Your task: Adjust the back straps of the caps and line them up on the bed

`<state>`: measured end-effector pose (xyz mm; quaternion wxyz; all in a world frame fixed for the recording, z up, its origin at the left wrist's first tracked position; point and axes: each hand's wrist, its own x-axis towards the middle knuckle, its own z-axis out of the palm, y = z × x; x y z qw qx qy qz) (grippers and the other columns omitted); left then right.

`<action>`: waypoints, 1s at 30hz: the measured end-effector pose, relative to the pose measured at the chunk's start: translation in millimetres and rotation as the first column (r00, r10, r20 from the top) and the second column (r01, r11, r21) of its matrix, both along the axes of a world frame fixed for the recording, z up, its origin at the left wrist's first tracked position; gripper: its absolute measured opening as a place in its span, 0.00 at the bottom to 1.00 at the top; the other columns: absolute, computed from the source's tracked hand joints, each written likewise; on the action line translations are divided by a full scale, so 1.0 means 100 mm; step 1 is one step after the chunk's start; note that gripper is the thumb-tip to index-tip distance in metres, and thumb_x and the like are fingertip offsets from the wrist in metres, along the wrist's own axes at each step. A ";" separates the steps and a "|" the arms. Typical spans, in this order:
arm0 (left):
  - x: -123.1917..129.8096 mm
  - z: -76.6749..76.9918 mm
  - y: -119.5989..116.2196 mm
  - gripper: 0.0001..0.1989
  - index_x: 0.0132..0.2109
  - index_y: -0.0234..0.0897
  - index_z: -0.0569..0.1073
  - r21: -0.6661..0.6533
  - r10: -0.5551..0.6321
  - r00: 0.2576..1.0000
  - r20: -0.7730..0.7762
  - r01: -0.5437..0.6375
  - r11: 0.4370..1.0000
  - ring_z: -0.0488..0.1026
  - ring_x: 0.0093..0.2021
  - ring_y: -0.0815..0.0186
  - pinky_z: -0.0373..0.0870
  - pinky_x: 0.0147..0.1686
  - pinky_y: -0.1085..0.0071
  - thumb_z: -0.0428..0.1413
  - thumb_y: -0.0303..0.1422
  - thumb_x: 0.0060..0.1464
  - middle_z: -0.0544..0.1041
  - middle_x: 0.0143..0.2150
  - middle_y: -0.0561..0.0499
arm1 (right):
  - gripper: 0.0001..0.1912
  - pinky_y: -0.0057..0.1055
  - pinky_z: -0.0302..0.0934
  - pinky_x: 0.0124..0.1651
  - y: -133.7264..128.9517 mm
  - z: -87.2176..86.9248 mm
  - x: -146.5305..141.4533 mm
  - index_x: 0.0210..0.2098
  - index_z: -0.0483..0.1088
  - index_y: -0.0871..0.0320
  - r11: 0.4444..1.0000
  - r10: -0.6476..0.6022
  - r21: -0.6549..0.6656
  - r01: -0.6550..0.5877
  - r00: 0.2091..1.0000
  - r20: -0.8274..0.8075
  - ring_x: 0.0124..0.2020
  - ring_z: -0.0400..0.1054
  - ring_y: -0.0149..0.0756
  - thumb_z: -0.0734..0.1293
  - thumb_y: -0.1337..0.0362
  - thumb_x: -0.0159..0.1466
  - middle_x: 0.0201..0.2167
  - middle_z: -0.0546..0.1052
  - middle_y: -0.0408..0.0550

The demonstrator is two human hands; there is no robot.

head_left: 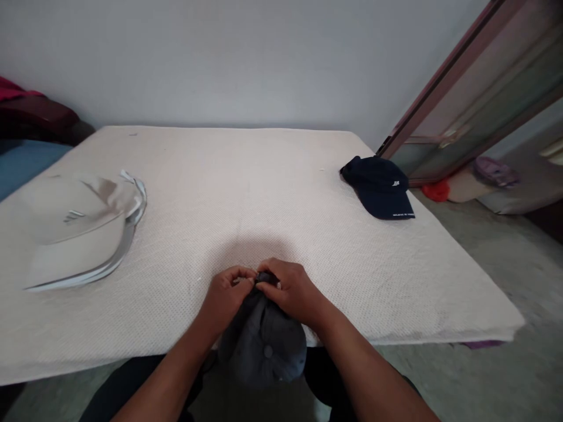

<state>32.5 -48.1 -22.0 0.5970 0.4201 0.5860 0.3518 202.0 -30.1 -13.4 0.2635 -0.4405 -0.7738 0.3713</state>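
A dark grey baseball cap (268, 346) hangs at the near edge of the table, its crown and top button facing me. My left hand (229, 293) pinches the cap's far edge, thumb and forefinger pressed together. Right beside it, my right hand (288, 290) grips the same edge between thumb and bent fingers. Both sets of fingertips meet at what looks like the strap end; the exact part is hidden by the fingers. The cap's brim does not show.
White textured cloth covers the table (246, 187). A stack of beige caps (83, 228) lies at the left. On the right rests a navy cap (378, 184) with small white lettering. A wall (220, 64) rises behind; a door frame (440, 76) stands at right.
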 end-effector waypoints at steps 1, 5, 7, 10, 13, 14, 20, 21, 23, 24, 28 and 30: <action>-0.01 -0.01 0.00 0.05 0.31 0.35 0.74 0.000 -0.006 1.000 0.014 0.006 1.000 0.68 0.28 0.68 0.62 0.29 0.73 0.57 0.33 0.46 0.74 0.28 0.53 | 0.08 0.27 0.56 0.37 0.00 0.00 -0.01 0.39 0.68 0.57 1.000 -0.003 0.003 0.003 1.000 -0.001 0.33 0.66 0.31 0.66 0.68 0.58 0.33 0.74 0.44; -0.02 -0.03 0.01 0.07 0.28 0.35 0.72 -0.020 -0.013 0.997 0.083 0.015 1.000 0.66 0.25 0.70 0.60 0.27 0.74 0.58 0.35 0.47 0.71 0.25 0.55 | 0.07 0.28 0.56 0.37 -0.01 0.01 -0.03 0.38 0.68 0.57 1.000 0.016 0.003 -0.016 1.000 0.006 0.35 0.67 0.32 0.65 0.69 0.59 0.34 0.75 0.45; -0.02 -0.03 0.02 0.07 0.27 0.35 0.71 -0.031 -0.010 0.997 0.081 0.012 0.999 0.64 0.24 0.71 0.58 0.26 0.74 0.58 0.34 0.46 0.69 0.24 0.56 | 0.08 0.28 0.56 0.38 -0.01 0.01 -0.03 0.38 0.67 0.57 1.000 0.022 0.016 -0.023 1.000 0.008 0.35 0.67 0.32 0.65 0.69 0.58 0.34 0.75 0.45; -0.02 -0.04 0.03 0.07 0.26 0.34 0.70 -0.039 -0.027 0.996 0.084 0.031 0.999 0.61 0.22 0.72 0.56 0.24 0.74 0.57 0.33 0.46 0.67 0.23 0.57 | 0.09 0.28 0.56 0.39 -0.02 0.01 -0.03 0.40 0.67 0.57 0.999 0.023 0.032 -0.023 1.000 -0.002 0.37 0.67 0.33 0.65 0.70 0.58 0.35 0.75 0.45; -0.01 -0.06 0.06 0.06 0.25 0.35 0.67 -0.030 -0.063 0.995 0.072 0.065 0.997 0.59 0.21 0.73 0.54 0.23 0.75 0.56 0.31 0.46 0.65 0.21 0.57 | 0.09 0.28 0.57 0.40 -0.03 0.01 -0.04 0.39 0.67 0.57 0.999 0.029 0.028 -0.028 0.999 -0.015 0.37 0.67 0.33 0.64 0.71 0.58 0.36 0.75 0.46; -0.01 -0.06 0.06 0.06 0.24 0.35 0.67 -0.026 -0.067 0.996 0.055 0.068 0.997 0.58 0.21 0.73 0.53 0.22 0.75 0.56 0.30 0.45 0.64 0.21 0.58 | 0.09 0.28 0.57 0.39 -0.03 0.01 -0.04 0.39 0.67 0.57 0.999 0.024 0.028 -0.023 1.000 -0.019 0.37 0.67 0.33 0.64 0.71 0.57 0.35 0.74 0.45; 0.06 0.03 0.03 0.06 0.23 0.35 0.68 -0.113 0.063 0.958 0.280 -0.032 0.993 0.61 0.23 0.71 0.58 0.24 0.74 0.55 0.30 0.45 0.67 0.22 0.56 | 0.06 0.26 0.56 0.33 -0.03 0.02 -0.03 0.35 0.66 0.58 0.996 -0.086 0.015 0.086 0.996 -0.035 0.29 0.65 0.29 0.64 0.70 0.56 0.27 0.71 0.42; 0.06 0.04 0.02 0.07 0.23 0.35 0.68 -0.124 0.077 0.930 0.358 -0.034 0.992 0.61 0.24 0.71 0.59 0.25 0.74 0.55 0.30 0.45 0.67 0.22 0.55 | 0.06 0.26 0.56 0.33 -0.03 0.03 -0.02 0.35 0.66 0.58 0.995 -0.097 0.008 0.098 0.994 -0.040 0.28 0.64 0.29 0.64 0.69 0.56 0.27 0.71 0.41; 0.05 0.05 0.00 0.07 0.22 0.35 0.68 -0.134 0.088 0.874 0.479 -0.027 0.991 0.62 0.25 0.70 0.60 0.26 0.74 0.55 0.29 0.45 0.67 0.21 0.55 | 0.06 0.26 0.55 0.33 -0.03 0.04 -0.01 0.34 0.66 0.58 0.994 -0.107 -0.004 0.107 0.993 -0.050 0.28 0.64 0.29 0.65 0.69 0.56 0.27 0.70 0.41; 0.04 0.05 0.00 0.07 0.22 0.35 0.68 -0.141 0.090 0.850 0.520 -0.018 0.990 0.62 0.25 0.70 0.60 0.26 0.74 0.54 0.29 0.45 0.67 0.21 0.55 | 0.06 0.26 0.55 0.33 -0.02 0.05 -0.01 0.34 0.66 0.58 0.994 -0.110 -0.010 0.109 0.993 -0.052 0.28 0.64 0.29 0.65 0.70 0.55 0.27 0.70 0.41; -0.01 0.01 -0.01 0.06 0.22 0.35 0.67 -0.175 0.094 0.827 0.554 0.005 0.984 0.60 0.24 0.71 0.59 0.25 0.74 0.53 0.27 0.45 0.65 0.21 0.56 | 0.06 0.27 0.55 0.34 -0.01 0.08 0.00 0.33 0.66 0.58 0.995 -0.095 -0.031 0.093 0.993 -0.066 0.29 0.63 0.29 0.64 0.70 0.55 0.28 0.70 0.41; -0.01 0.00 -0.01 0.05 0.24 0.35 0.68 -0.184 0.078 0.856 0.511 0.021 0.983 0.61 0.24 0.70 0.59 0.25 0.74 0.53 0.28 0.46 0.66 0.22 0.55 | 0.06 0.27 0.55 0.35 -0.01 0.08 0.01 0.33 0.65 0.57 0.997 -0.076 -0.040 0.073 0.994 -0.078 0.30 0.63 0.29 0.64 0.70 0.55 0.29 0.70 0.41</action>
